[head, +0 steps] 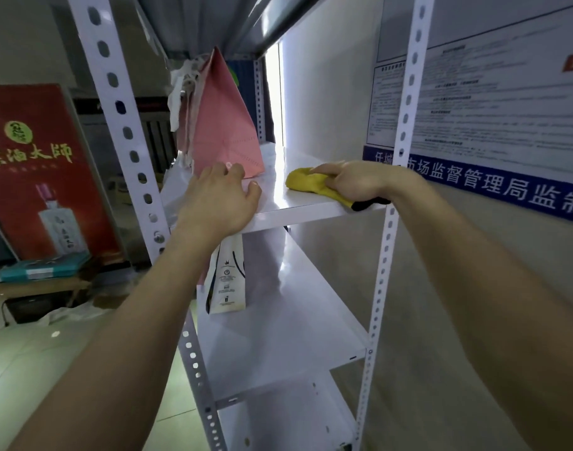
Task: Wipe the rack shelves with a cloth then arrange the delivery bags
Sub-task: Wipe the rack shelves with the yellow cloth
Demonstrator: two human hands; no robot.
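Right grip (350, 183) clutches a yellow cloth (306, 183) on the white shelf (308, 211); at nine o'clock, the left grip (218, 200) rests released beside a pink bag (226, 131).

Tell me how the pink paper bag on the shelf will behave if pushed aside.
The pink paper bag stands tall and tapers upward, so a high push would probably tip it; pushing low, near the left hand, looks safer. Its creased paper sides suggest it may crumple. On the smooth white shelf it should slide easily.

Wall notice (493, 102) print blurred, white bag (228, 281) partly behind left forearm (168, 288)
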